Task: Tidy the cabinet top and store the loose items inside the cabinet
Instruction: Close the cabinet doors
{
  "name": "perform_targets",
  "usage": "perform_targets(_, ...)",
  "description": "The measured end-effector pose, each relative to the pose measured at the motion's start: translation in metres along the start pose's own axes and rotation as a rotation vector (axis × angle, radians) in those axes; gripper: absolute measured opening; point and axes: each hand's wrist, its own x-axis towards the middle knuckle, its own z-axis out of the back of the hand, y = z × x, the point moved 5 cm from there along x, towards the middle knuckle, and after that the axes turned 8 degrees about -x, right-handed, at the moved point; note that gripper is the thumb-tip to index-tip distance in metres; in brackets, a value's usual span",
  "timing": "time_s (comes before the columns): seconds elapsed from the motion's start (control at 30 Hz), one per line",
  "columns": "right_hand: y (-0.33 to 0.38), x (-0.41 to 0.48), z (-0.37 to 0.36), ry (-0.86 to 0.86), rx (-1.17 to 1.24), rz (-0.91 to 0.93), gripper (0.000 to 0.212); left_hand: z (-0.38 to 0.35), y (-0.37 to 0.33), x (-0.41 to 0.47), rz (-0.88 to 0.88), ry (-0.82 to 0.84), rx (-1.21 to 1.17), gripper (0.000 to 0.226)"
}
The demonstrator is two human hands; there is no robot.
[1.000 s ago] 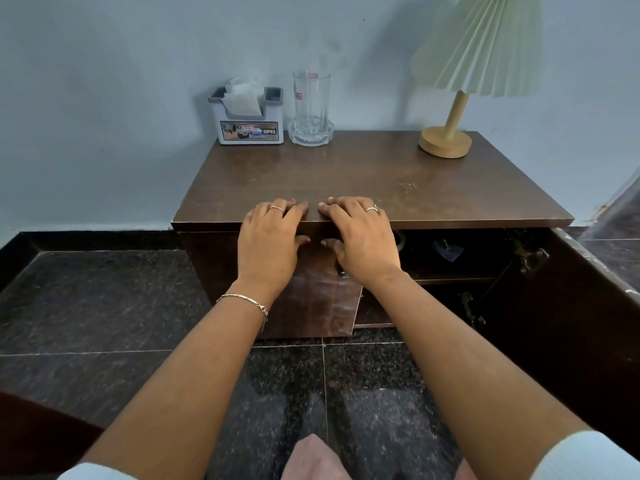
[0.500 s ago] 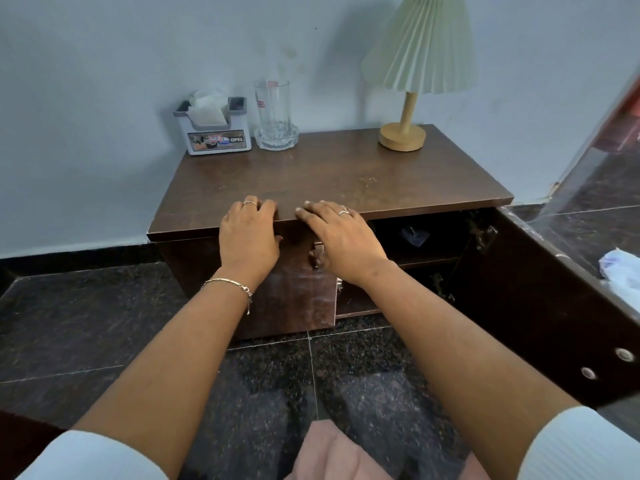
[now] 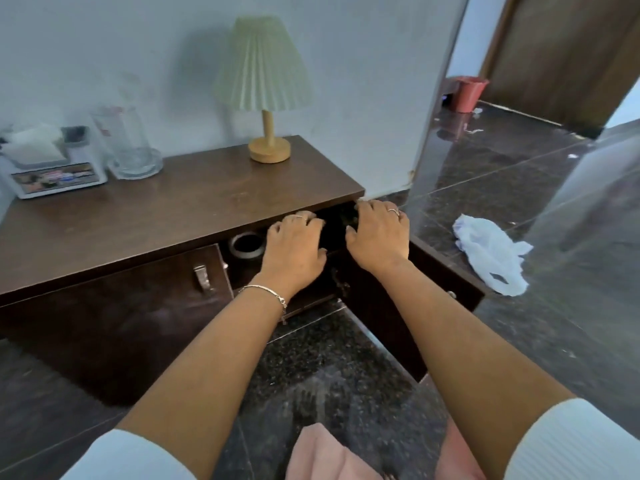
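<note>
The brown cabinet top (image 3: pixel 145 216) carries a white tissue box (image 3: pixel 52 171), an empty glass (image 3: pixel 128 143) on a clear coaster and a pleated lamp (image 3: pixel 263 98). The cabinet's right door (image 3: pixel 433 289) stands wide open, and a grey tape roll (image 3: pixel 246 245) lies inside on the shelf. My left hand (image 3: pixel 294 247) hovers at the dark opening with fingers spread, right of the tape roll. My right hand (image 3: pixel 377 233) is beside it at the top's right corner, fingers apart. Neither hand holds anything that I can see.
The left cabinet door (image 3: pixel 114 317) is closed, with a metal handle (image 3: pixel 202 277). A crumpled white plastic bag (image 3: pixel 488 251) lies on the dark tile floor right of the open door. A red bin (image 3: pixel 467 93) stands far back by a doorway.
Both hands have moved right along the cabinet's front edge, from over the closed left door to the open right compartment. The view has swung to the right.
</note>
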Motion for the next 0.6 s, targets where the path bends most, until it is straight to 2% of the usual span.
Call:
perform_targets(0.1,-0.038,-0.001,0.003,0.054,-0.035,-0.139,0.038,-0.021,-0.051,0.013,-0.21,0.127,-0.109,0.065)
perform_targets(0.2,-0.069,-0.007,0.004,0.107,-0.037,-0.218,0.03,-0.034,-0.09,0.022,-0.336,0.165,-0.153,0.072)
perform_targets(0.4,-0.103,-0.026,0.001,0.268,0.078,-0.321,0.026,-0.059,-0.127,0.023,-0.335,0.327,-0.134,0.084)
perform_targets(0.5,-0.106,-0.03,0.004,0.334,0.141,-0.309,0.029,-0.067,-0.128,0.016,-0.282,0.419,-0.133,0.096)
perform_targets(0.6,-0.108,-0.032,0.006,0.38,0.178,-0.308,0.028,-0.069,-0.122,0.008,-0.271,0.475,-0.077,0.098)
